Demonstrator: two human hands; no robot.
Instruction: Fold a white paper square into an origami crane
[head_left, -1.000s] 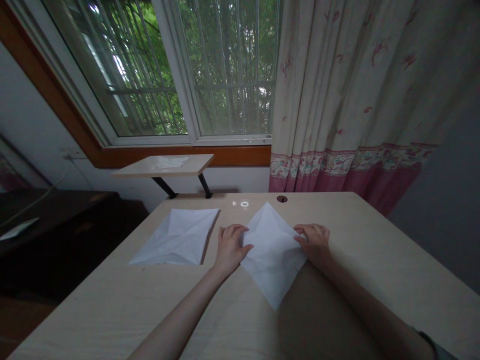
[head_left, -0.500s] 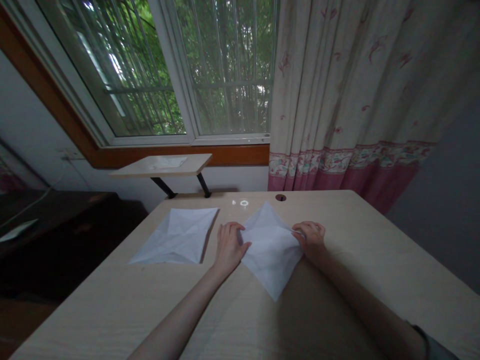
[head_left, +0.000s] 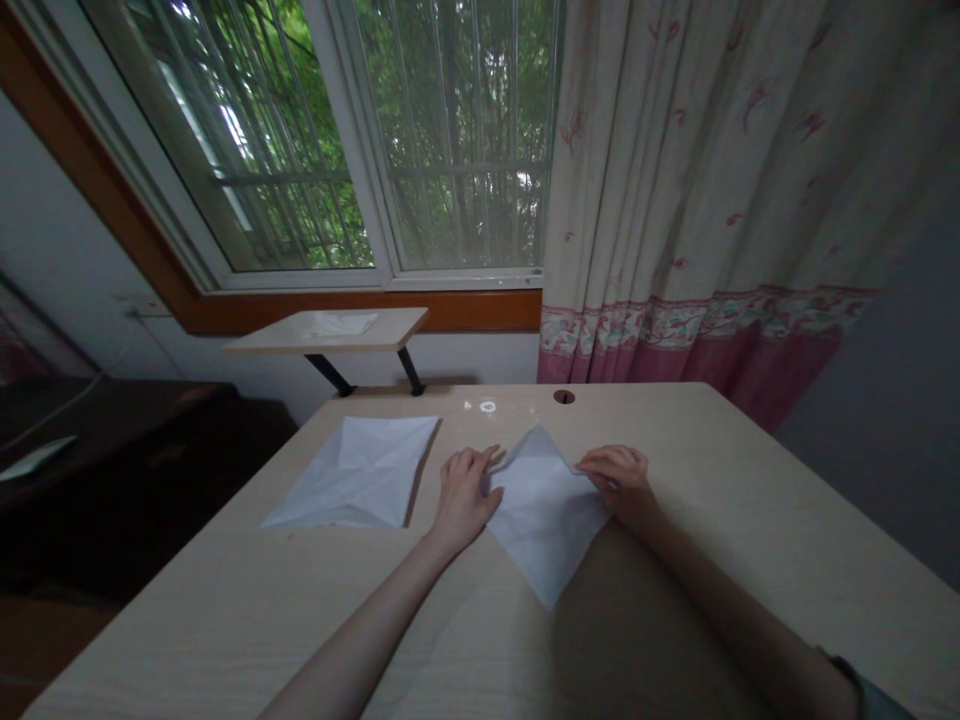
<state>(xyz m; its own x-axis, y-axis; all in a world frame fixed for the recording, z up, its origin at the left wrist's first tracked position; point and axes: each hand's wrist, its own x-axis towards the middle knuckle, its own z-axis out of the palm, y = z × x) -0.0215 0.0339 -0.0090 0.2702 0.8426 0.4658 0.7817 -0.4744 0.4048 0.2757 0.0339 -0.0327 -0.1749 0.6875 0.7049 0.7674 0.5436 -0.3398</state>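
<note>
A thin white sheet of paper lies cornerwise on the desk, one corner toward me and its far corner slightly raised. At its left corner, my left hand holds the edge, thumb on top and index finger along the upper left side. My right hand pinches the upper right edge, with the fingers closed on it. The right corner is partly hidden under that hand. To the left of my left hand lies a second white sheet with crease lines across it.
The pale wooden desk carries a small raised shelf at the back left with a white paper on it. A round cable hole sits near the back edge. Behind are a barred window and a patterned curtain.
The paper's far corner has come nearer to me and looks shorter, bending up along a line between my hands. My left index finger has lifted and stretched out. The second sheet stays put.
</note>
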